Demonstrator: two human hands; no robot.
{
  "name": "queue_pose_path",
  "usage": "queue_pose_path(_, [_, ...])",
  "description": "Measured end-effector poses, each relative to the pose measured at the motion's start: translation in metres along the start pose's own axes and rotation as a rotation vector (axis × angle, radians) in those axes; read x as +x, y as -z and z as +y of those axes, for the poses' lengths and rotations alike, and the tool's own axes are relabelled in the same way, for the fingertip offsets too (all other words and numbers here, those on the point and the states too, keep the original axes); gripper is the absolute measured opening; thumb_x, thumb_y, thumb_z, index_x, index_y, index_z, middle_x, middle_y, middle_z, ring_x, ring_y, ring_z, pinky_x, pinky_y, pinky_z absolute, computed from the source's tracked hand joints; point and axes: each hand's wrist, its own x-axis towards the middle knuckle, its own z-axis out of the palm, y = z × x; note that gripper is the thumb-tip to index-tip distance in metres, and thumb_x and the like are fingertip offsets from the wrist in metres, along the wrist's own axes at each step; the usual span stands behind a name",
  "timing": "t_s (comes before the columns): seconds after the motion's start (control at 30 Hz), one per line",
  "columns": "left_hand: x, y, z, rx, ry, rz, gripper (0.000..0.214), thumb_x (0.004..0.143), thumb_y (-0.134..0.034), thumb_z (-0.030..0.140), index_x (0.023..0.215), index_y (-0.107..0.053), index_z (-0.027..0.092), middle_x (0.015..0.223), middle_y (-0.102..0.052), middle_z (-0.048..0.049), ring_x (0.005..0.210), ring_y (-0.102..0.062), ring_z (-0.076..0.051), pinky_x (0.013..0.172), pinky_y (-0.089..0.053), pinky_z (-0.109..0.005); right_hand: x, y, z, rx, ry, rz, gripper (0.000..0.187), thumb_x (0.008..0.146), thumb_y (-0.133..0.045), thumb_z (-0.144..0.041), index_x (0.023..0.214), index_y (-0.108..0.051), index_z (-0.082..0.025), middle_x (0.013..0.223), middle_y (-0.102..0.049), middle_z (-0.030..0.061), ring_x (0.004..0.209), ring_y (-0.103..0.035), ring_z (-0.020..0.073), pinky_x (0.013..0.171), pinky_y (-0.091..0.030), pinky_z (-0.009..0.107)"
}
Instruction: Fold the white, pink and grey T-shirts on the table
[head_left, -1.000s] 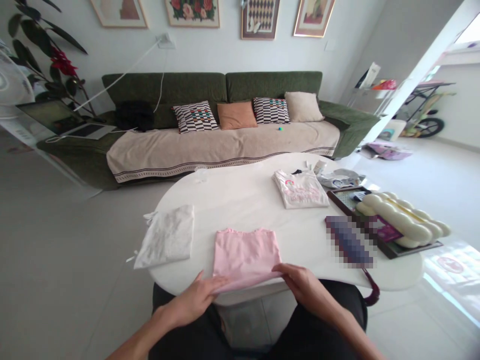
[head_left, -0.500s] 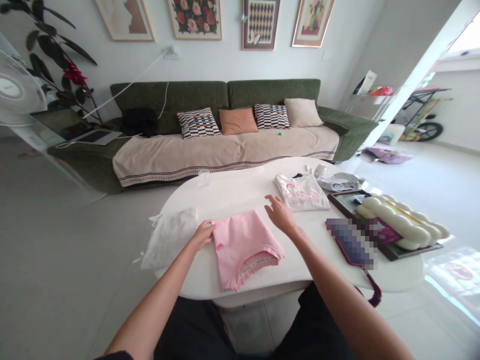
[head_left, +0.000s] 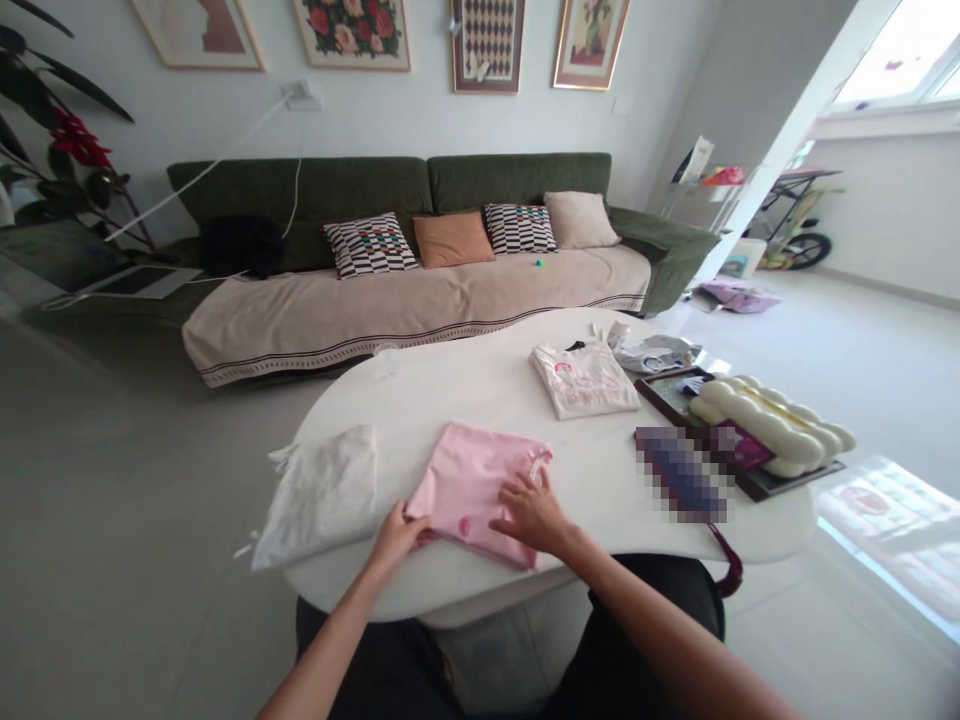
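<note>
Indoors, the left hand (head_left: 397, 540) pinched a pink shirt (head_left: 465, 465) by its edge while the right hand (head_left: 534, 512), empty, spread over it; light pressure seemed best against creases.

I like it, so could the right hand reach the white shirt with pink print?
Probably yes: the right hand is on the pink shirt, and its way to the printed white shirt looks free.

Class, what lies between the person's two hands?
In the head view, the pink garment lies between left hand and right hand, on the white table.
</note>
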Motion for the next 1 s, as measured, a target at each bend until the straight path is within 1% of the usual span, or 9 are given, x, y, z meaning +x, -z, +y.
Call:
queue_pose_path(0.1, [-0.043, -0.05, -0.022, -0.122, 0.167, -0.239, 0.028, 0.071, -0.057, 0.041, 0.078, -0.049, 0.015, 0.065, -0.063, -0.0035, 0.061, -0.063, -0.016, 0.055, -0.044, -0.023, 0.025, 0.003, 0.02, -0.035, -0.059, -0.008, 0.054, 0.07, -0.063, -0.045, 0.116, -0.053, -0.019, 0.128, -0.047, 0.0122, 0.125, -0.027, 0.0328, 0.101, -0.007, 0.059])
queue_pose_path(0.2, [-0.075, -0.112, -0.029, -0.296, 0.324, -0.61, 0.044, 0.072, -0.049, 0.058, 0.083, -0.051, 0.016, 0.079, -0.065, -0.0076, 0.071, -0.064, -0.017, 0.062, -0.044, -0.026, 0.044, -0.002, 0.028, -0.038, -0.127, 0.012, 0.047, 0.077, -0.054, -0.023, 0.123, -0.047, -0.025, 0.14, -0.033, 0.0083, 0.13, -0.018, 0.031, 0.101, -0.007, 0.059])
queue_pose_path(0.3, [-0.089, -0.148, -0.015, -0.136, 0.244, -0.947, 0.049, 0.073, -0.048, 0.059, 0.097, -0.055, 0.017, 0.086, -0.063, -0.0068, 0.072, -0.063, -0.017, 0.067, -0.044, -0.029, 0.045, -0.007, 0.031, -0.038, -0.231, 0.044, 0.051, 0.082, -0.038, -0.012, 0.131, -0.038, -0.029, 0.145, -0.022, 0.0064, 0.132, -0.013, 0.029, 0.099, -0.015, 0.058])
queue_pose_path(0.37, [-0.084, -0.144, 0.003, 0.106, 0.052, -1.063, 0.042, 0.075, -0.051, 0.052, 0.095, -0.059, 0.015, 0.083, -0.064, -0.0067, 0.073, -0.063, -0.018, 0.07, -0.045, -0.03, 0.034, -0.009, 0.032, -0.041, -0.307, 0.074, 0.054, 0.084, -0.032, -0.013, 0.137, -0.028, -0.027, 0.147, -0.014, 0.0075, 0.133, -0.009, 0.0282, 0.097, -0.023, 0.055])
queue_pose_path(0.43, [-0.064, -0.122, 0.025, 0.344, -0.22, -0.97, 0.032, 0.079, -0.049, 0.041, 0.089, -0.062, 0.014, 0.084, -0.065, -0.0075, 0.08, -0.062, -0.02, 0.075, -0.045, -0.031, 0.02, -0.014, 0.031, -0.021, -0.323, 0.103, 0.054, 0.086, -0.03, -0.02, 0.139, -0.021, -0.026, 0.148, -0.009, 0.0064, 0.134, -0.007, 0.0252, 0.098, -0.026, 0.05])
queue_pose_path(0.57, [0.005, -0.07, 0.058, 0.829, -0.725, -0.172, 0.037, 0.085, -0.033, 0.024, 0.114, -0.055, 0.016, 0.119, -0.056, -0.01, 0.114, -0.046, -0.021, 0.098, -0.033, -0.035, 0.002, -0.031, 0.025, 0.068, -0.291, 0.074, 0.06, 0.087, -0.032, -0.039, 0.14, -0.018, -0.016, 0.147, -0.011, 0.0079, 0.134, -0.008, 0.022, 0.103, -0.018, 0.047])
queue_pose_path(0.63, [0.038, -0.056, 0.06, 1.07, -0.794, -0.001, 0.047, 0.084, -0.034, 0.023, 0.129, -0.041, 0.011, 0.137, -0.036, -0.0136, 0.129, -0.028, -0.023, 0.103, -0.024, -0.041, 0.001, -0.038, 0.025, 0.088, -0.326, 0.049, 0.066, 0.086, -0.031, -0.044, 0.14, -0.016, -0.009, 0.146, -0.013, 0.0119, 0.134, -0.007, 0.0225, 0.104, -0.014, 0.048])
queue_pose_path(0.77, [0.066, -0.051, 0.039, 1.345, -0.71, -0.004, 0.061, 0.086, -0.031, 0.039, 0.138, -0.022, 0.009, 0.146, -0.014, -0.0145, 0.134, -0.008, -0.026, 0.102, -0.021, -0.051, 0.009, -0.037, 0.042, 0.105, -0.316, 0.037, 0.064, 0.085, -0.032, -0.039, 0.139, -0.017, -0.009, 0.146, -0.015, 0.0119, 0.134, -0.008, 0.0214, 0.104, -0.011, 0.051])
queue_pose_path(1.0, [0.064, -0.074, 0.021, 1.406, -0.8, 0.158, 0.062, 0.086, -0.028, 0.046, 0.137, -0.027, 0.01, 0.145, -0.018, -0.0153, 0.134, -0.006, -0.029, 0.102, -0.011, -0.057, 0.043, -0.016, 0.066, 0.087, -0.357, 0.112, 0.057, 0.087, -0.028, -0.033, 0.14, -0.018, -0.012, 0.146, -0.016, 0.0095, 0.134, -0.008, 0.0198, 0.104, -0.014, 0.046])
